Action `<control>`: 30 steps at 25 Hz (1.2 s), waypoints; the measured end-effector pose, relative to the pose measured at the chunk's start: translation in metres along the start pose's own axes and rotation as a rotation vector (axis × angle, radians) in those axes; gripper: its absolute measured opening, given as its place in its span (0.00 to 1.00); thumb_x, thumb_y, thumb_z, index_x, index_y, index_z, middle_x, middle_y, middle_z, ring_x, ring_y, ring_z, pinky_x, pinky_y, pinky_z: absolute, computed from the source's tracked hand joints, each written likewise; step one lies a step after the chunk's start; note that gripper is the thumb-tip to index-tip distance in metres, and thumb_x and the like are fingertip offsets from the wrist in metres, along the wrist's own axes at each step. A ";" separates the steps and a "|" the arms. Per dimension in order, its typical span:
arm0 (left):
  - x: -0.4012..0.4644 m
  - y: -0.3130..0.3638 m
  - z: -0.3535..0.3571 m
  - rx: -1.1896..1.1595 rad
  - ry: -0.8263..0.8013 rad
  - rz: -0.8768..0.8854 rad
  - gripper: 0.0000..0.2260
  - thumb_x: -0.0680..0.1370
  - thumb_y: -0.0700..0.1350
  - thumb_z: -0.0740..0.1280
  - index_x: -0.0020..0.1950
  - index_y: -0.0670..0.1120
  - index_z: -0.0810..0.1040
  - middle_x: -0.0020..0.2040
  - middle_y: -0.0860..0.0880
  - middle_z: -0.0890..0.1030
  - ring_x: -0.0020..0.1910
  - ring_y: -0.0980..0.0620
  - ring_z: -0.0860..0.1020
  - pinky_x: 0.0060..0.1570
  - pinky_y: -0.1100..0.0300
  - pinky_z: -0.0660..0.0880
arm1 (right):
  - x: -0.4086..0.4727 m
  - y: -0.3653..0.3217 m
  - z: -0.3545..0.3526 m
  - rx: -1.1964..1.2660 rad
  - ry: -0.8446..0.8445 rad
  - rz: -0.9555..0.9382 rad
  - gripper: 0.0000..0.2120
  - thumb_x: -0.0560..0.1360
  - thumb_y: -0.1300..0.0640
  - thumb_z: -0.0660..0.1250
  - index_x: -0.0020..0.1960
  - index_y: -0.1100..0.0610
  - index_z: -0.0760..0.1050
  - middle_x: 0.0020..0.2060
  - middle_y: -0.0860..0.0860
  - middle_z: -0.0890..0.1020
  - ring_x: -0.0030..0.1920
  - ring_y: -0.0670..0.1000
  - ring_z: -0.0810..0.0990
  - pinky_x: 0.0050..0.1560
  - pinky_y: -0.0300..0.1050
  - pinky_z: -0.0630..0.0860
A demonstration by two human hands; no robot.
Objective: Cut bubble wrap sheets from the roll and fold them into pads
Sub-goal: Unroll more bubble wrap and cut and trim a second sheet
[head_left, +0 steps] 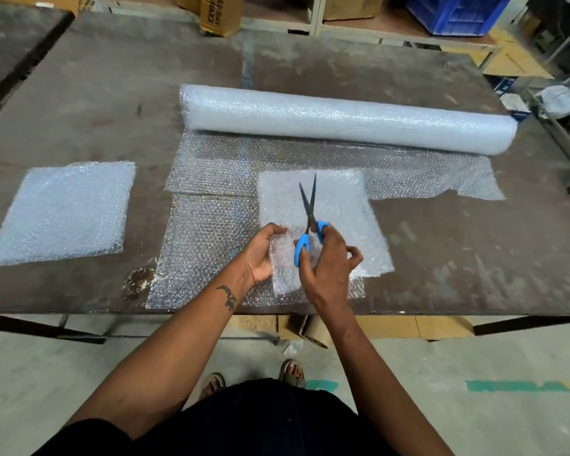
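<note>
Right hand (329, 264) is gripping the blue scissors (310, 222) — blades narrowly parted, pointing away. Left hand (262, 255) fingers are pinching the folded sheet (326, 199) edge, probably steadying it for trimming — 1 finished pad (63, 212) is lying apart on the tabletop (458, 251).

Worn dark table (96, 103), concrete floor (46, 373), shelving (313, 18)

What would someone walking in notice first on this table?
Probably the blue-handled scissors, blades slightly open and pointing away, held in the right hand near the table's front edge, while the left hand grips a folded piece of bubble wrap. Behind them, the long bubble wrap roll lies across the table, and a finished pad sits off to the left.
</note>
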State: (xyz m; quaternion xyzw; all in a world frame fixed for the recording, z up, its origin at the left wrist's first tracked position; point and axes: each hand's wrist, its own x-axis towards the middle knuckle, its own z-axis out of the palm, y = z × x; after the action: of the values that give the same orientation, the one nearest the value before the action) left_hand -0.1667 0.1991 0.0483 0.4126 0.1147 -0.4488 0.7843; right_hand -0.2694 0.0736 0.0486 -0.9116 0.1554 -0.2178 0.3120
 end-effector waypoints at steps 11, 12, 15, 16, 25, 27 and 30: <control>0.011 0.001 0.033 -0.041 -0.106 -0.044 0.16 0.77 0.47 0.64 0.49 0.40 0.88 0.52 0.42 0.86 0.48 0.46 0.85 0.50 0.56 0.83 | -0.007 -0.014 -0.009 -0.260 0.060 -0.037 0.26 0.76 0.39 0.63 0.69 0.51 0.69 0.77 0.45 0.72 0.85 0.50 0.55 0.65 0.65 0.61; 0.013 0.002 0.036 -0.050 -0.112 -0.045 0.17 0.79 0.47 0.62 0.50 0.40 0.88 0.53 0.42 0.86 0.50 0.45 0.85 0.53 0.54 0.82 | -0.007 -0.015 -0.011 -0.272 0.089 -0.049 0.26 0.76 0.39 0.63 0.69 0.52 0.69 0.77 0.46 0.72 0.85 0.50 0.55 0.66 0.64 0.60; 0.016 -0.002 0.034 -0.084 -0.170 -0.062 0.19 0.82 0.46 0.58 0.58 0.39 0.86 0.56 0.41 0.86 0.55 0.43 0.84 0.60 0.50 0.80 | -0.008 -0.020 -0.014 -0.307 0.138 -0.073 0.27 0.76 0.39 0.62 0.68 0.54 0.72 0.76 0.47 0.74 0.85 0.51 0.57 0.66 0.62 0.59; 0.016 -0.003 0.029 -0.088 -0.183 -0.058 0.18 0.81 0.46 0.61 0.61 0.39 0.84 0.58 0.40 0.85 0.57 0.43 0.84 0.62 0.49 0.79 | -0.010 -0.022 -0.012 -0.311 0.134 -0.072 0.27 0.76 0.39 0.62 0.68 0.54 0.73 0.75 0.47 0.75 0.84 0.51 0.58 0.66 0.62 0.59; 0.021 -0.011 -0.026 0.121 0.101 -0.142 0.13 0.81 0.42 0.60 0.48 0.38 0.82 0.40 0.42 0.84 0.33 0.48 0.82 0.37 0.58 0.82 | -0.039 -0.007 0.033 -0.222 -0.128 0.127 0.26 0.82 0.39 0.58 0.73 0.55 0.68 0.71 0.50 0.76 0.81 0.54 0.63 0.68 0.61 0.59; 0.021 -0.012 -0.026 0.152 0.153 -0.171 0.10 0.80 0.45 0.62 0.47 0.41 0.80 0.37 0.45 0.81 0.30 0.50 0.78 0.32 0.59 0.78 | -0.041 -0.009 0.036 -0.246 -0.144 0.131 0.26 0.83 0.38 0.57 0.73 0.54 0.67 0.71 0.49 0.76 0.81 0.54 0.62 0.68 0.61 0.59; 0.022 -0.011 -0.025 0.152 0.190 -0.181 0.10 0.82 0.47 0.62 0.48 0.43 0.78 0.36 0.46 0.77 0.29 0.50 0.75 0.29 0.60 0.76 | -0.040 -0.011 0.038 -0.262 -0.142 0.126 0.26 0.82 0.38 0.59 0.73 0.54 0.67 0.70 0.49 0.76 0.82 0.55 0.61 0.67 0.61 0.60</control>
State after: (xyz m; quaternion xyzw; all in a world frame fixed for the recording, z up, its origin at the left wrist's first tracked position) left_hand -0.1578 0.2019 0.0144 0.4992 0.1909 -0.4842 0.6928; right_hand -0.2830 0.1176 0.0170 -0.9460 0.2170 -0.1105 0.2137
